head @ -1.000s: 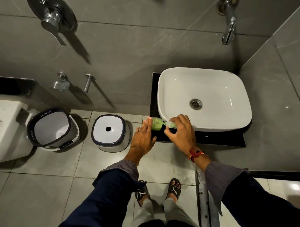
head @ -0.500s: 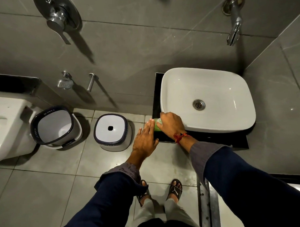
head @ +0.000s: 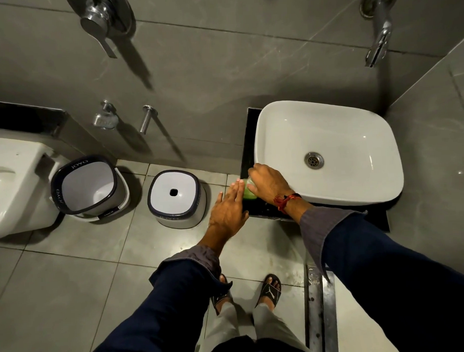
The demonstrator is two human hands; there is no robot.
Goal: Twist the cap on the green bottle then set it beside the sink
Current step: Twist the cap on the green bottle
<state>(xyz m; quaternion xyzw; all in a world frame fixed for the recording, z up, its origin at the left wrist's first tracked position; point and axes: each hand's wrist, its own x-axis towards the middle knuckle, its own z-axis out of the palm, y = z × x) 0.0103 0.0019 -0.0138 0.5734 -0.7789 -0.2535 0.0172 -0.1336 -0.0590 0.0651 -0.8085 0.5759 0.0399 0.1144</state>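
A small green bottle (head: pixel 248 192) stands on the black counter (head: pixel 269 211) at the left front corner of the white sink (head: pixel 327 151). My right hand (head: pixel 268 182) covers its top and grips it from above, so the cap is hidden. My left hand (head: pixel 230 210) is flat with its fingers together and straight, fingertips touching the bottle's left side, holding nothing.
A white stool with a dark rim (head: pixel 176 197) and a white bucket (head: pixel 89 187) stand on the tiled floor to the left. A toilet (head: pixel 12 181) is at the far left. A wall tap (head: pixel 378 36) hangs above the sink. My sandalled feet (head: pixel 269 290) are below.
My right hand has moved from the bottle's right end to over its top, and the bottle has gone from lying sideways between both hands to standing on the counter. My left hand has let go.
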